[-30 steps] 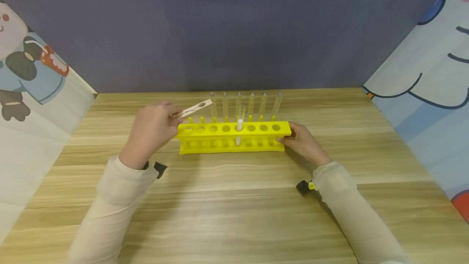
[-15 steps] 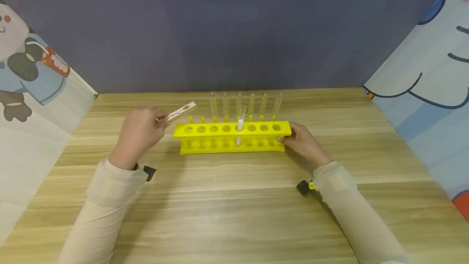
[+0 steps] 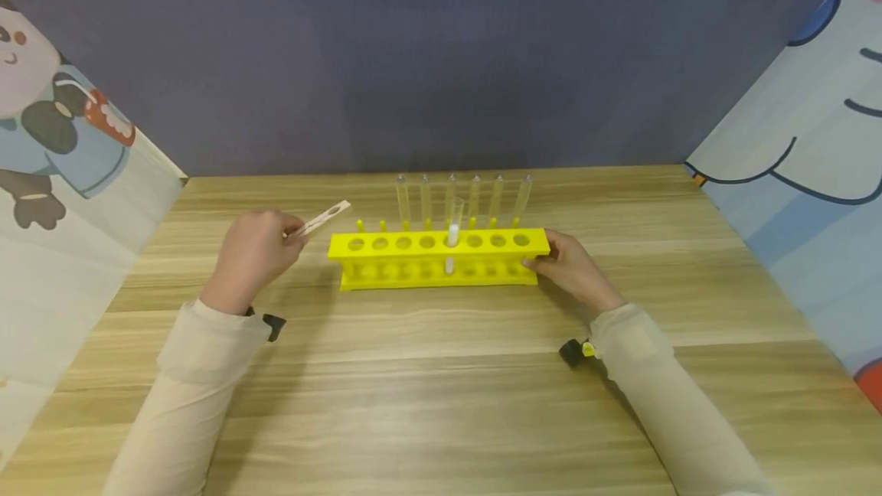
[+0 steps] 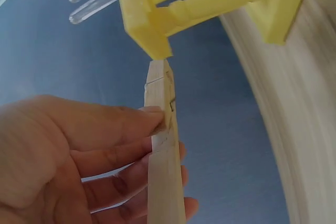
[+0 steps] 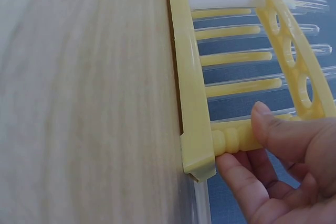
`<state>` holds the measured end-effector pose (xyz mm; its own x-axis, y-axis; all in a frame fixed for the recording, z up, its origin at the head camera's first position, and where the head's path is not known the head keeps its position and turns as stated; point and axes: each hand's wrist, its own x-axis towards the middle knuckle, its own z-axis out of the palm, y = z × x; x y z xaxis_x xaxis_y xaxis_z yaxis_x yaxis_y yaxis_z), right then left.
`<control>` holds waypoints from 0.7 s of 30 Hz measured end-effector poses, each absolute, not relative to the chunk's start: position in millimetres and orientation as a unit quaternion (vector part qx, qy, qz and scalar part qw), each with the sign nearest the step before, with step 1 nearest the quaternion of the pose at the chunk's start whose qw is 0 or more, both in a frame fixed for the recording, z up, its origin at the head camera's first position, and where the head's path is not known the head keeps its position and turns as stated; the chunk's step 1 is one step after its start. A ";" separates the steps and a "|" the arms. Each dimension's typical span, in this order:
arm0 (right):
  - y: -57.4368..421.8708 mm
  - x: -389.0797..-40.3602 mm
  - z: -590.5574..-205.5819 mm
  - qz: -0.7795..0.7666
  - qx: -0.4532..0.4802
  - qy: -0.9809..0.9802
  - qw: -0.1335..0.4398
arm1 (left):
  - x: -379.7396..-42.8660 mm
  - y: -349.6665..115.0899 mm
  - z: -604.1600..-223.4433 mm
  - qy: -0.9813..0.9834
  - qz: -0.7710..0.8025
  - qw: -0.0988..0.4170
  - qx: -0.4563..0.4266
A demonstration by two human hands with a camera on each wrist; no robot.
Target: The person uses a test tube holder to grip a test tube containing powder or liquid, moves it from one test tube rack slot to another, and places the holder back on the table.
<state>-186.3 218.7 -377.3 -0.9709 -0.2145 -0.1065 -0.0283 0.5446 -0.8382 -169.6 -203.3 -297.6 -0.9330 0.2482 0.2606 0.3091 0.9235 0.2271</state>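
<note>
A yellow test tube rack [image 3: 386, 253] stands on the table. One upright test tube [image 3: 453, 234] with white contents sits in a hole right of its middle. Left of the rack, my left hand [image 3: 251, 259] holds a wooden test tube clamp [image 3: 331, 215], pinched between thumb and fingers as the left wrist view shows. The clamp's tip points toward the rack's left end, and no tube is in it. My right hand [image 3: 575, 270] grips the rack's right end post [image 5: 236, 136], thumb on one side and fingers on the other.
Several clear test tubes [image 3: 425, 201] stand upside down on the pegs behind the rack; two pegs at the left [image 3: 382, 226] are bare. A dark wall [image 3: 441, 60] rises behind the wooden table [image 3: 441, 389], with printed panels at both sides.
My left hand has drawn back to the left and slightly down with the clamp, away from the rack's left end. My right hand and the rack stay in place.
</note>
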 end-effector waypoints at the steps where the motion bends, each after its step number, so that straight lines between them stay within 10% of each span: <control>1: 218.9 -186.5 -377.3 -0.471 -0.069 0.874 0.099 | -170.8 -204.2 -299.0 -0.975 -0.131 0.108 -0.141; 21: 219.3 -186.8 -378.1 -0.475 -0.074 0.871 0.099 | -189.4 -208.1 -329.2 -0.990 -0.094 -0.070 -0.074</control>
<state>-186.8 219.3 -378.1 -0.9696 -0.2225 -0.1021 -0.0347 0.5376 -0.8425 -189.4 -208.1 -329.2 -0.9792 0.1599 -0.1251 0.1335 0.9714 0.1965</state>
